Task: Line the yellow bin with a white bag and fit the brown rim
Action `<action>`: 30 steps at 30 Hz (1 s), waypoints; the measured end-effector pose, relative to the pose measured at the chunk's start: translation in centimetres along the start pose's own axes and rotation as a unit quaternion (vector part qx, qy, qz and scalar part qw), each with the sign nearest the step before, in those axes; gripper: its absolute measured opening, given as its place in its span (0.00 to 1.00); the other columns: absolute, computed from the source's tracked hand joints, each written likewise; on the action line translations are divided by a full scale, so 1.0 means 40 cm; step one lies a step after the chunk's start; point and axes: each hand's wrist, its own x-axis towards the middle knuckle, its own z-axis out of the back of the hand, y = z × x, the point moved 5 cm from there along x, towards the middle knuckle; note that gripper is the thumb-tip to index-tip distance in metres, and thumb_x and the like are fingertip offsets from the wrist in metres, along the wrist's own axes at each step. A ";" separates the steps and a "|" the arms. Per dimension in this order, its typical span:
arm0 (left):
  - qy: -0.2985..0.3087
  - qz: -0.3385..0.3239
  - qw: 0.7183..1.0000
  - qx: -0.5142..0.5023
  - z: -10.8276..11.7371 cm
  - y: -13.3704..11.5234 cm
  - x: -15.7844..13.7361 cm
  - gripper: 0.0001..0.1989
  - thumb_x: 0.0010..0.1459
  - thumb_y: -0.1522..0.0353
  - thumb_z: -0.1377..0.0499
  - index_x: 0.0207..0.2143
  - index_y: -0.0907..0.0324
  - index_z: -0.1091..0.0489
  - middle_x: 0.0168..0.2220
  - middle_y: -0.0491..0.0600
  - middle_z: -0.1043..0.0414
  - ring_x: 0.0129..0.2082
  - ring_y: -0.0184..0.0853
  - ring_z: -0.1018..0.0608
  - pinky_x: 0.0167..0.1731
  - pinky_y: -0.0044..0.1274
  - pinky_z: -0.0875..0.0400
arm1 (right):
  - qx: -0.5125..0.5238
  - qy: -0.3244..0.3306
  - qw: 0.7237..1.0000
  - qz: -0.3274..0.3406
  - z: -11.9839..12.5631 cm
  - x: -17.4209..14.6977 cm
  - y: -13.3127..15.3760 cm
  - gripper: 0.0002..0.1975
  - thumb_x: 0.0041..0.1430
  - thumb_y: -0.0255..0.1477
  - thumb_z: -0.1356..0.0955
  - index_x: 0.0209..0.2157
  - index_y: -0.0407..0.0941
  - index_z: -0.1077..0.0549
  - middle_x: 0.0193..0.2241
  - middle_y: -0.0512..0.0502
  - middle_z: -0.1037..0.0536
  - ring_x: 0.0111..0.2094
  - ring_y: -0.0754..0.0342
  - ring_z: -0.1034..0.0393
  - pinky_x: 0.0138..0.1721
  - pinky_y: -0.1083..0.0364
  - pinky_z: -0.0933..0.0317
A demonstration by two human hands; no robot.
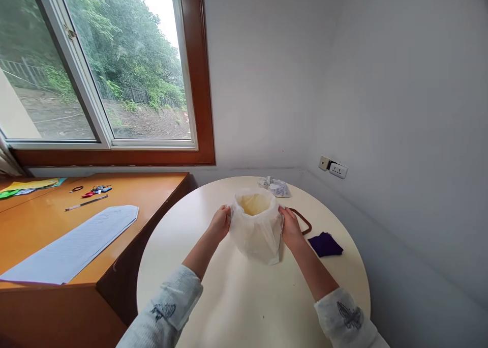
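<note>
A thin white plastic bag (256,241) is draped over a round container on the table, with its mouth spread open at the top. Through the opening a pale yellowish inside (254,204) shows. My left hand (220,223) pinches the bag's left edge near the rim. On the opposite side my right hand (290,227) grips the right edge of it. Just right of that hand, a brown loop (305,221) like a handle sticks out, partly hidden behind the hand. What the bag covers is mostly hidden.
The round cream table (229,297) stands against the wall. A clear plastic packet (278,187) lies at its back, and a folded dark purple cloth (325,244) at the right. On the orange desk (152,190) are papers (76,241), a pen (87,203) and keys (96,191).
</note>
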 end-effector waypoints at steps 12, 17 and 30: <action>-0.021 -0.123 0.980 0.156 0.079 -0.233 0.020 0.06 0.51 0.67 0.44 0.29 0.58 0.39 0.19 0.40 0.37 0.15 0.25 0.34 0.17 0.18 0.36 | -0.039 0.006 0.997 0.070 0.097 0.051 0.210 0.14 0.40 0.38 0.29 0.27 0.46 0.34 0.25 0.55 0.30 0.25 0.61 0.36 0.26 0.60 0.39; -0.047 -0.161 0.964 0.206 0.138 -0.294 -0.027 0.09 0.46 0.68 0.41 0.28 0.58 0.40 0.18 0.41 0.34 0.15 0.28 0.31 0.15 0.20 0.34 | -0.076 -0.018 0.992 0.103 0.143 0.027 0.246 0.17 0.38 0.38 0.28 0.29 0.45 0.32 0.22 0.55 0.30 0.22 0.62 0.39 0.23 0.62 0.42; 0.081 -0.104 0.975 0.178 0.206 -0.380 -0.071 0.04 0.44 0.70 0.38 0.24 0.62 0.30 0.14 0.42 0.39 0.13 0.25 0.35 0.13 0.17 0.39 | -0.056 -0.023 0.992 0.106 0.163 -0.006 0.342 0.07 0.39 0.27 0.30 0.25 0.43 0.28 0.19 0.54 0.32 0.19 0.63 0.41 0.19 0.62 0.45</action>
